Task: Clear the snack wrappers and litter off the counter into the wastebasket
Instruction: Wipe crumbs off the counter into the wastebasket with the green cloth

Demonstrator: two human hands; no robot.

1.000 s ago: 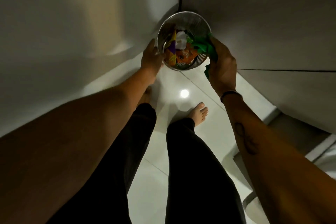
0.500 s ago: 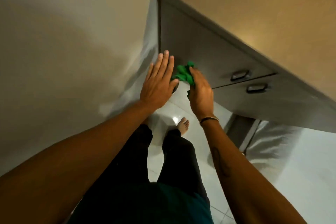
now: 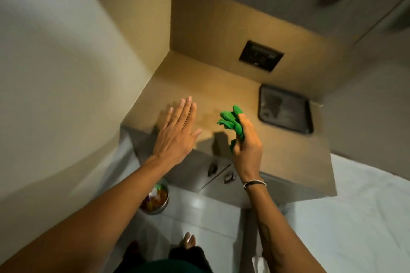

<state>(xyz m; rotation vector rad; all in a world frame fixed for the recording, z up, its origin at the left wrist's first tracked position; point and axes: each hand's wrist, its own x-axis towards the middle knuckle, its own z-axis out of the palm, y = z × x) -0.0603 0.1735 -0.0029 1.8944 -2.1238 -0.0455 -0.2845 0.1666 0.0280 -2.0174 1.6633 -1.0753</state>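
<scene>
Fingers (image 3: 185, 108) of the left hand (image 3: 175, 137) are stretched out flat and close together, holding nothing, with the palm facing down over the front edge of the desk (image 3: 210, 86). Over on the other side, the right hand (image 3: 246, 144) has its fingers curled tight around a bunched-up green cloth (image 3: 231, 123), and the cloth sticks up out of the top of the fist. Both hands are above the desk, near each other but not touching. At the back right of the brown desk top lies a dark tray (image 3: 286, 108). On the wall behind it sits a dark switch plate (image 3: 261, 55). Down on the floor, by the left corner of the desk, stands the round metal wastebasket (image 3: 163, 203). Inside it are colourful snack wrappers (image 3: 155, 195). Two handles (image 3: 221, 173) show on the grey drawers under the desk. A thin band (image 3: 254, 183) goes around the right wrist. Bare toes (image 3: 188, 239) peek out on the white floor tiles.
</scene>
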